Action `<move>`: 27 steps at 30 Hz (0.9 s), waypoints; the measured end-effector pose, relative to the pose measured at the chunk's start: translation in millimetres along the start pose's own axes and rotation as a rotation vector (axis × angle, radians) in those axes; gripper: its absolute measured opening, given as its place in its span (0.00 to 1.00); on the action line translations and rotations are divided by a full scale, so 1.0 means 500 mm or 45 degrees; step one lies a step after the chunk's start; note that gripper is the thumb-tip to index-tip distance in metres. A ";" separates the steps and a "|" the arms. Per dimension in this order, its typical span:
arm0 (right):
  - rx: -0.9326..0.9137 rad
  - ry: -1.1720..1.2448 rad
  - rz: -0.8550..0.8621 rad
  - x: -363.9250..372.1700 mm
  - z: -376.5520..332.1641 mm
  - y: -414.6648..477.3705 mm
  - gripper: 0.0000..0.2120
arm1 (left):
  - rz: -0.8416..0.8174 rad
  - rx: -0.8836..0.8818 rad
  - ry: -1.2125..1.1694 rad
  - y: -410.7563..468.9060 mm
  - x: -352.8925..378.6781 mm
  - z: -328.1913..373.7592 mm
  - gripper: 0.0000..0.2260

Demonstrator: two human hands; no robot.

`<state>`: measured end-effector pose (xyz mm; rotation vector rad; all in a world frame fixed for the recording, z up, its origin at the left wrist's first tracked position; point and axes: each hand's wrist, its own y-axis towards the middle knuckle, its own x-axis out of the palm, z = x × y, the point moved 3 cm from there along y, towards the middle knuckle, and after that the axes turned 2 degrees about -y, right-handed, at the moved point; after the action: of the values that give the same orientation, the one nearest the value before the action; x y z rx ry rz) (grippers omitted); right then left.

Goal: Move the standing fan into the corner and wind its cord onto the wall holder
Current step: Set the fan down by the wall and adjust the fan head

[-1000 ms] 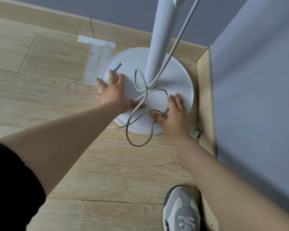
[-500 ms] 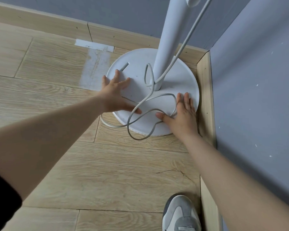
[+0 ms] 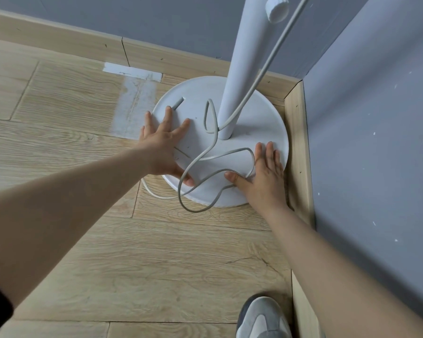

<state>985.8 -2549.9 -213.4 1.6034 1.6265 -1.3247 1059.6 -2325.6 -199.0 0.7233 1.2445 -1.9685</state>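
Note:
The standing fan's round white base (image 3: pixel 259 118) sits on the wooden floor close to the corner, with the white pole (image 3: pixel 244 69) rising from its middle. A grey cord (image 3: pixel 196 211) hangs down along the pole and lies in loose loops over the base and onto the floor. My left hand (image 3: pixel 161 147) lies flat on the base's left part, fingers spread. My right hand (image 3: pixel 266 176) lies flat on the front right part, its thumb touching a cord loop. Neither hand grips anything. The fan head and the wall holder are out of view.
Grey walls meet at the corner (image 3: pixel 300 81), lined with wooden skirting (image 3: pixel 297 142). A pale tape patch (image 3: pixel 137 103) marks the floor left of the base. A short grey peg (image 3: pixel 178 103) sticks up from the base. My grey shoe (image 3: pixel 261 318) stands near the right wall.
The base has slid right and back toward the corner, narrowing the gap to the right skirting. Both hands moved with it and now lie flatter on top.

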 end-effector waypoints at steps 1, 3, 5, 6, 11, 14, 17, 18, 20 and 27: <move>0.000 -0.004 -0.003 0.000 -0.001 0.000 0.50 | -0.004 -0.002 -0.002 0.001 0.000 -0.002 0.65; 0.001 -0.011 -0.005 0.000 -0.001 -0.001 0.50 | -0.006 -0.005 0.001 0.000 -0.001 -0.003 0.65; 0.005 -0.006 -0.015 -0.002 -0.002 -0.002 0.50 | -0.007 -0.015 0.011 -0.003 0.000 0.002 0.65; 0.005 -0.004 -0.022 -0.003 -0.003 -0.003 0.50 | -0.002 -0.020 0.021 -0.006 -0.002 0.005 0.64; 0.029 -0.015 -0.053 -0.015 -0.013 -0.005 0.49 | 0.041 -0.039 0.127 -0.010 -0.009 0.011 0.62; 0.059 0.092 0.060 -0.033 -0.031 -0.011 0.37 | 0.129 -0.017 0.175 -0.021 -0.006 0.023 0.55; 0.013 0.197 0.199 -0.049 -0.062 -0.024 0.07 | 0.324 0.090 -0.044 -0.054 -0.027 0.037 0.25; 0.007 0.212 0.193 -0.050 -0.070 -0.028 0.06 | 0.331 0.115 -0.123 -0.067 -0.034 0.038 0.17; 0.038 0.289 0.127 -0.058 -0.084 -0.039 0.11 | 0.262 0.140 -0.172 -0.097 -0.051 0.037 0.09; 0.186 0.443 0.053 -0.121 -0.113 -0.125 0.09 | 0.260 0.215 -0.276 -0.208 -0.118 0.045 0.07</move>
<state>953.5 -2518.1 -120.0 2.0367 1.7115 -1.2175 1011.3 -2299.9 -90.5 0.6698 0.8502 -1.9380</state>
